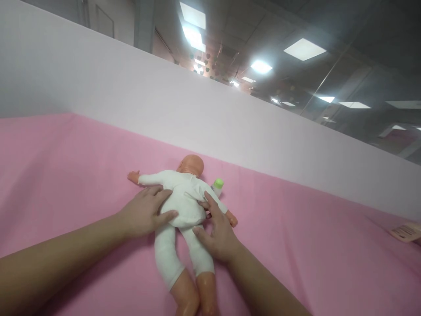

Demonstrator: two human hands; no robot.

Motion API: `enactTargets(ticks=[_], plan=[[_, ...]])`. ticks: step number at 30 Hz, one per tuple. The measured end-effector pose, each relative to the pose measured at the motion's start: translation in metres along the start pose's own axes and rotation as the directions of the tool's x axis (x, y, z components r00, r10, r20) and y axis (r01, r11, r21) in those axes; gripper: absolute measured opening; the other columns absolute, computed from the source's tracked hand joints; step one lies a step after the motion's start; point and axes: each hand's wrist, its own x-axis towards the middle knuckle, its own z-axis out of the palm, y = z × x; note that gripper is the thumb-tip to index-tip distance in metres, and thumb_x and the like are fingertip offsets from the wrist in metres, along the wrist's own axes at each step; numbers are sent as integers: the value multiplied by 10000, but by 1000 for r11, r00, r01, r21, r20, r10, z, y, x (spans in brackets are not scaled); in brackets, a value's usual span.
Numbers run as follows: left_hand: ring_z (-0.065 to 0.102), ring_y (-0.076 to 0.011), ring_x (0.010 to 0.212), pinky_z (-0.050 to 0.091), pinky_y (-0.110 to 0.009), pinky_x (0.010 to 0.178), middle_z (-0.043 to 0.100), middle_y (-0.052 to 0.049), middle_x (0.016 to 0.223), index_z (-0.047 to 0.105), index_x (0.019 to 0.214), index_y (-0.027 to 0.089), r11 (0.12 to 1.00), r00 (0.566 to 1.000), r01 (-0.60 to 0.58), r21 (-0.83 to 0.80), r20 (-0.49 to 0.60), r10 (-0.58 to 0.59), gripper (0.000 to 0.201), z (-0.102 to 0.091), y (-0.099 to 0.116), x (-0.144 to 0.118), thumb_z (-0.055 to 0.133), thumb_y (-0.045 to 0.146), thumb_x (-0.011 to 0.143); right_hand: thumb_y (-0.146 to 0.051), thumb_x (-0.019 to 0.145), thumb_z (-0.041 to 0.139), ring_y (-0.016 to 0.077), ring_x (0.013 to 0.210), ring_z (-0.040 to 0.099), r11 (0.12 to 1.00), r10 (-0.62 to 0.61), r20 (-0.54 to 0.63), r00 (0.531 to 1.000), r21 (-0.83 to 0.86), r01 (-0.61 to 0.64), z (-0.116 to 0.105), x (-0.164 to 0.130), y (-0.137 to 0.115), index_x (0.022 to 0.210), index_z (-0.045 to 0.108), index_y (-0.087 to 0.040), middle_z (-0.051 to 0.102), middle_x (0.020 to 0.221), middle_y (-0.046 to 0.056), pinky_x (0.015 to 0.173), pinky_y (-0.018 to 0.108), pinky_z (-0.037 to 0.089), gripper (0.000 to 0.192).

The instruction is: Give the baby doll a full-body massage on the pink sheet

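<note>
A baby doll (184, 199) in a white one-piece suit lies on the pink sheet (66, 175), head away from me and bare lower legs toward me. My left hand (144, 213) rests on the doll's left side at the waist, fingers spread over the suit. On the other side, my right hand (219, 230) presses against the hip and thigh, fingers pointing up along the body. Both hands cup the torso between them. One doll arm stretches out to the left.
A small bottle with a green cap (217, 185) stands just right of the doll's shoulder. A white partition wall (230, 123) runs behind the pink surface. A tan paper tag (406, 231) lies at the far right edge.
</note>
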Motion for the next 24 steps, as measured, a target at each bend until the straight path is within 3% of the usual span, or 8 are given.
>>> enactTargets(ticks=[3, 5, 9, 12, 15, 18, 21, 24], plan=[[574, -381, 1172, 471, -551, 981, 604, -174, 1276, 639, 1158, 172, 1000, 995, 11, 4, -99, -11, 473, 2, 7, -2, 492, 561, 931, -365, 845, 726, 288, 1219, 585, 1000, -13, -6, 1000, 5, 13, 3, -1, -5, 1608, 188, -292, 562, 1404, 113, 1008, 471, 516, 936], [524, -375, 1264, 455, -544, 1032, 538, -181, 1398, 615, 1140, 175, 998, 988, -62, -10, -143, 60, 381, 3, 11, -5, 530, 474, 921, -350, 839, 720, 286, 1157, 608, 998, -60, -3, 998, -24, 60, 5, -2, -7, 1597, 225, -279, 587, 1357, 114, 970, 461, 534, 908], [385, -341, 1430, 393, -527, 1138, 437, -121, 1554, 636, 1039, 210, 955, 958, -282, -95, -72, 276, 184, 2, 16, -9, 512, 245, 909, -364, 832, 723, 303, 1181, 588, 985, -139, 10, 990, -106, 139, 8, -1, -11, 1584, 265, -263, 601, 1348, 114, 1029, 502, 491, 886], [364, -326, 1453, 376, -520, 1163, 464, -96, 1546, 657, 1122, 227, 941, 951, -310, -139, -24, 310, 265, 1, 16, -10, 525, 208, 892, -368, 833, 725, 306, 1206, 574, 986, -116, 22, 993, -118, 118, 9, -1, -14, 1582, 273, -269, 597, 1369, 110, 1046, 516, 475, 880], [478, -313, 1362, 436, -477, 1114, 548, -109, 1449, 630, 1263, 225, 952, 968, -250, -180, -77, 239, 384, 2, 13, -9, 569, 281, 887, -349, 830, 727, 294, 1213, 572, 992, -81, 27, 996, -99, 84, 9, 0, -15, 1579, 285, -279, 594, 1373, 103, 1050, 506, 476, 873], [587, -304, 1200, 498, -450, 1011, 621, -110, 1317, 598, 1331, 208, 972, 986, -95, -214, -156, 62, 482, 1, 12, -6, 592, 340, 868, -337, 831, 726, 282, 1237, 563, 994, -51, 21, 998, -94, 52, 9, -1, -13, 1582, 279, -299, 579, 1400, 89, 1075, 502, 464, 875], [637, -288, 1030, 520, -433, 891, 659, -99, 1165, 644, 1252, 185, 969, 961, 108, -224, -224, -159, 429, -5, 11, -3, 555, 389, 884, -345, 838, 716, 280, 1225, 571, 994, 0, 2, 1000, -112, 0, 11, -1, -11, 1577, 293, -313, 570, 1421, 78, 1055, 502, 486, 851], [634, -258, 910, 500, -409, 832, 654, -64, 981, 698, 1082, 199, 963, 933, 146, -226, -293, -210, 328, -11, 11, -2, 510, 407, 911, -357, 838, 713, 294, 1214, 578, 988, 3, -49, 999, -156, -11, 13, -1, -10, 1552, 343, -296, 576, 1414, 86, 1036, 512, 502, 806]])
